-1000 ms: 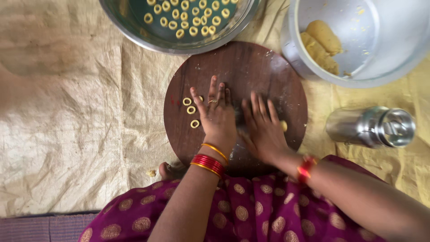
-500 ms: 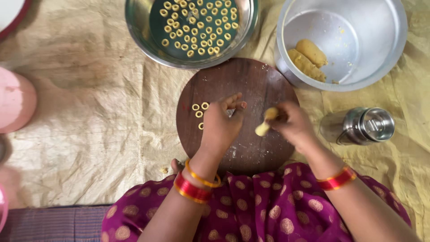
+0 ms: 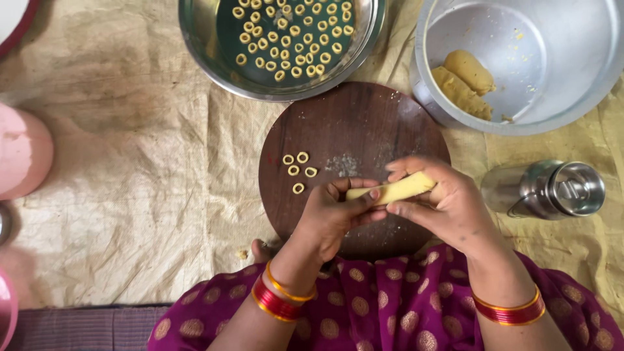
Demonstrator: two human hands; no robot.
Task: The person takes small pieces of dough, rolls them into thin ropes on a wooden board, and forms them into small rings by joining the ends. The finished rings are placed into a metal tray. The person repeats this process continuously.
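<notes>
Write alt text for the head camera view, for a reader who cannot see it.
Both hands, left hand and right hand, hold a yellow dough stick above a round wooden board bearing five small dough rings. Beyond it sit a steel bowl of rings and a pot holding dough lumps.

Floor: creased tan sheet [image 3: 130,195], stained, spread flat | Lower edge: strip of purple striped mat [image 3: 84,328] | Left edge: pink round object [image 3: 23,153], partly cut off | Light: soft, even daylight
</notes>
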